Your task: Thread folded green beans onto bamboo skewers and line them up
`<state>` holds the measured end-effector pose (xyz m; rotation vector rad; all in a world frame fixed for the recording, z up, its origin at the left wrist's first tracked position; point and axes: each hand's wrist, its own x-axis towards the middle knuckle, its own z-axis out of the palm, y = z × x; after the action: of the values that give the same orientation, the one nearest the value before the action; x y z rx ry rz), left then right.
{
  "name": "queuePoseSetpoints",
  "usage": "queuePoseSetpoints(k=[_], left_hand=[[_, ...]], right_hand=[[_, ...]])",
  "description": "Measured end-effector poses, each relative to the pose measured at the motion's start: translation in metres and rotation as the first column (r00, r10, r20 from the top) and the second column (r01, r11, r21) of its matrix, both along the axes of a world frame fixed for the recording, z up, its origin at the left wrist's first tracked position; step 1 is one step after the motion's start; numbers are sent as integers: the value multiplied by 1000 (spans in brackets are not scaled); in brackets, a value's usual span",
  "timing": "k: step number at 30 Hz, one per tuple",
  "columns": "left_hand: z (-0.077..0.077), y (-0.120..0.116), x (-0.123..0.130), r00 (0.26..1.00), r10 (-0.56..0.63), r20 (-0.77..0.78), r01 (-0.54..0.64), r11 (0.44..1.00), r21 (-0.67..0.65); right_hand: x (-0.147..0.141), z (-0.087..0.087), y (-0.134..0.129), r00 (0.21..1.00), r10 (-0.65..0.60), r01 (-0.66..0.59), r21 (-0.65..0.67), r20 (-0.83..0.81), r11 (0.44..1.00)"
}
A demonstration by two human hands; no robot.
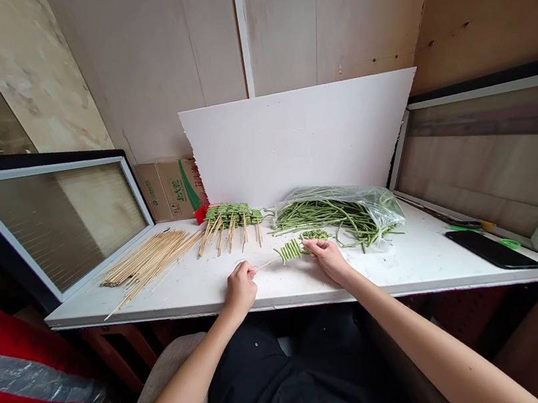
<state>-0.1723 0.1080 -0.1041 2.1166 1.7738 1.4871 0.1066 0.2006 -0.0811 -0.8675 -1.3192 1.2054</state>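
Low over the front of the white table point(201, 289), my left hand point(241, 288) is closed round the bare end of a thin wooden skewer point(269, 263). Several short pieces of green bean point(288, 251) sit side by side across the skewer's other half. At that far end my right hand point(327, 258) pinches with thumb and fingers; a bit of green shows at the fingertips, seemingly a bean piece. Just behind the right hand lies a small heap of cut bean pieces point(315, 235). A clear plastic bag point(388, 207) of long green beans point(321, 212) lies further right.
Bare skewers point(150, 256) lie in a pile at the left. Finished bean skewers point(233, 215) are stacked at the back, near a cardboard box point(171, 189). A black phone point(491, 249) rests at the right edge. A white board point(301, 143) stands behind.
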Motion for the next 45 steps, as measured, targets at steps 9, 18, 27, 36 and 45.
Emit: queuePoseSetpoints(k=[9, 18, 27, 36, 45], left_hand=[[-1, 3, 0, 996, 0, 88, 1, 1000, -9], [2, 3, 0, 991, 28, 129, -29, 1000, 11], [-2, 2, 2, 998, 11, 63, -13, 1000, 27], [1, 1, 1, 993, 20, 118, -21, 1000, 10], [2, 2, 1, 991, 52, 125, -51, 999, -10]], right_hand=[[-3, 1, 1, 1000, 23, -23, -27, -1, 999], [24, 18, 0, 598, -432, -64, 577, 675, 814], [7, 13, 11, 181, -600, -180, 626, 779, 758], [14, 8, 16, 564, -476, -46, 601, 675, 798], [21, 14, 13, 998, 24, -25, 15, 62, 1000]])
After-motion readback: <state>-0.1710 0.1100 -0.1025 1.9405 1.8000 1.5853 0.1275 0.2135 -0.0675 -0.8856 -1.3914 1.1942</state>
